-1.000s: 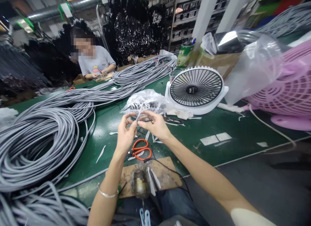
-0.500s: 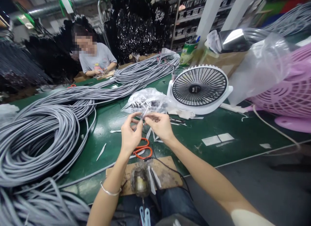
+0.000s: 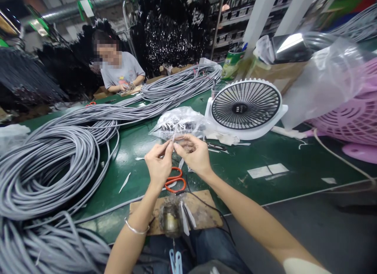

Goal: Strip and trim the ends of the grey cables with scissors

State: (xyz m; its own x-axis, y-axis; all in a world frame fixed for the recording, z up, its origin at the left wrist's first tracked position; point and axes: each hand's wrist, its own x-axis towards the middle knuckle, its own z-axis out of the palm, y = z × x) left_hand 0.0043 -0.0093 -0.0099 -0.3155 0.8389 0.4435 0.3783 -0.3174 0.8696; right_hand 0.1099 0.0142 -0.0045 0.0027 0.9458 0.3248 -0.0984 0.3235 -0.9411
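My left hand and my right hand are raised together above the green table. Both pinch a thin pale strip between their fingertips. Just behind them lies a clear plastic bag with small dark parts inside. Orange-handled scissors lie on the table under my hands. A brown board with a small jar sits at the table's near edge.
Big coils of grey cable fill the left of the table and run to the far side. A white desk fan and a pink fan under plastic stand on the right. Another person works at the far end.
My two hands have drawn closer together, fingertips now meeting on the strip. The view has shifted slightly to the left.
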